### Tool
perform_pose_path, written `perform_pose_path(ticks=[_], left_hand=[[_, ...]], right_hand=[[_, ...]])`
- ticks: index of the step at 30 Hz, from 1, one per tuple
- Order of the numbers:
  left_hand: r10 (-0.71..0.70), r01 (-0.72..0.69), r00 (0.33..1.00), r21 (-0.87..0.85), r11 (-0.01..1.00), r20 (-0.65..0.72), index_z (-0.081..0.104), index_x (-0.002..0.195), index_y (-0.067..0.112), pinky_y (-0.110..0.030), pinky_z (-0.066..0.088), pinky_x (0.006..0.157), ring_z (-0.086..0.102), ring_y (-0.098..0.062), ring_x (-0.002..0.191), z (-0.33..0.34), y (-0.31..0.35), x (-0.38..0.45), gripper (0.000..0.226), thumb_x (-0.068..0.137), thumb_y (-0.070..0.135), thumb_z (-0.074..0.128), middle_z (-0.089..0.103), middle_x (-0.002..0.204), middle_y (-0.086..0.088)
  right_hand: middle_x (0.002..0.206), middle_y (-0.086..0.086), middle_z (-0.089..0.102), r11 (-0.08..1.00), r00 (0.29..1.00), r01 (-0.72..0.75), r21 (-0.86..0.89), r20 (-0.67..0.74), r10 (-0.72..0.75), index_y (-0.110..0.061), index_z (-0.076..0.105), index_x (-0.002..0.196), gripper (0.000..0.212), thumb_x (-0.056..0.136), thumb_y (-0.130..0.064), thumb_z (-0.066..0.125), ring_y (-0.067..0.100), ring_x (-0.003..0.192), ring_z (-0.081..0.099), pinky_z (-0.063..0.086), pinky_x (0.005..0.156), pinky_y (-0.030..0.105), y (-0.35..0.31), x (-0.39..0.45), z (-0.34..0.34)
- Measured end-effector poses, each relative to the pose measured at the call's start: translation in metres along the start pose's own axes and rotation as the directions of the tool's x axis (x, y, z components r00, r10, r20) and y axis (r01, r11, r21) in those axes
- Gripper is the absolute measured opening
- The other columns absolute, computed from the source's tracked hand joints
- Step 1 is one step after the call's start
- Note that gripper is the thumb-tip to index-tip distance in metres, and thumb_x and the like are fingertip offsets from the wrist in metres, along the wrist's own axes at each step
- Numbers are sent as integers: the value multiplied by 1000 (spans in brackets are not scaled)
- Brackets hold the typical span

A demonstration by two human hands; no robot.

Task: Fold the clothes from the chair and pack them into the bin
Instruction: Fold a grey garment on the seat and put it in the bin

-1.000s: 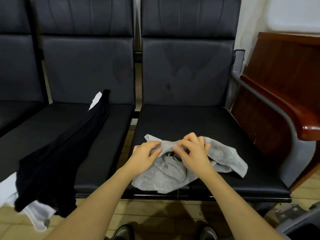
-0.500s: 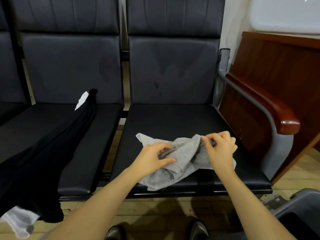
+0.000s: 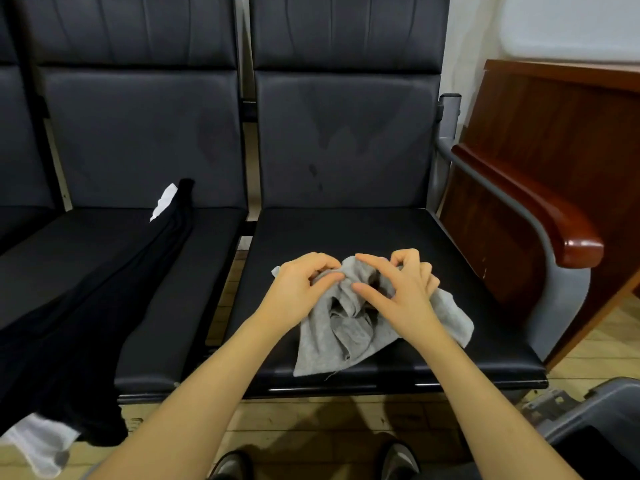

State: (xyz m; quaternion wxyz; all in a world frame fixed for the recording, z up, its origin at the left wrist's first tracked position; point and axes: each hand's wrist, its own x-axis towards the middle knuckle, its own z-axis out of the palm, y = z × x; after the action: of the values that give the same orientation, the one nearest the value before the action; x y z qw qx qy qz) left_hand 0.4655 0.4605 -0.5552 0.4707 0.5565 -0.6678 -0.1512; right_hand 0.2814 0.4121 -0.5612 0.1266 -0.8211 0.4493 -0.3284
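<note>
Head view, single frame, looking down on a row of black padded seats. Item one: grey garment [image 3: 349, 327], crumpled, lying on the front half of the right-hand chair seat [image 3: 450, 258], its lower edge reaching the seat's front lip and one flap spread out to the right. Item two: left hand [image 3: 301, 289], resting on the garment's upper left part, fingers curled and thumb meeting them to pinch a ridge of the grey cloth. Item three: right hand [image 3: 405, 289], just beside the left, over the garment's upper right part; forefinger and thumb reach towards the middle fold, the remaining fingers are bent, and cloth appears gathered under the palm, though exactly what the fingertips hold is hard to make out. Item four: black garment [image 3: 104, 289], draped lengthwise across the neighbouring seat to the left and hanging over its front edge. Item five: white cloth [image 3: 38, 445], showing below the black one near the floor, with a white scrap at its far end. Item six: grey bin [image 3: 588, 417], lower right corner, on the wooden floor, well apart from the grey garment. Item seven: wooden armrest [image 3: 554, 216], right of the seat.
</note>
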Motion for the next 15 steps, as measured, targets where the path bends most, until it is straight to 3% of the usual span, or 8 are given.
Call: perform_pose_path(ticks=[6,10,15], left_hand=[[61,-62,997,33,998,37,68,94,21,-12,43,73,58,-4,81,-14,5,-1,8,89,18,63,62,86,7],[-54,53,998,-50,997,-22,60,94,33,-14,46,72,57,-4,78,-18,5,-5,15,88,19,65,62,84,6],[-182,187,981,-75,979,70,56,105,26,-21,47,66,54,-7,67,-14,-8,-10,23,85,26,68,63,80,-6]], right_hand=[[99,-15,26,994,996,42,97,75,-50,-63,43,116,37,83,-56,58,6,92,23,13,91,24,-17,11,3],[98,-19,30,988,994,49,148,86,-62,-48,59,89,8,83,-51,62,4,92,23,14,90,25,-20,14,5],[95,-17,35,976,999,-34,214,8,33,-36,63,85,5,85,-41,64,5,94,26,16,86,23,-18,15,4]])
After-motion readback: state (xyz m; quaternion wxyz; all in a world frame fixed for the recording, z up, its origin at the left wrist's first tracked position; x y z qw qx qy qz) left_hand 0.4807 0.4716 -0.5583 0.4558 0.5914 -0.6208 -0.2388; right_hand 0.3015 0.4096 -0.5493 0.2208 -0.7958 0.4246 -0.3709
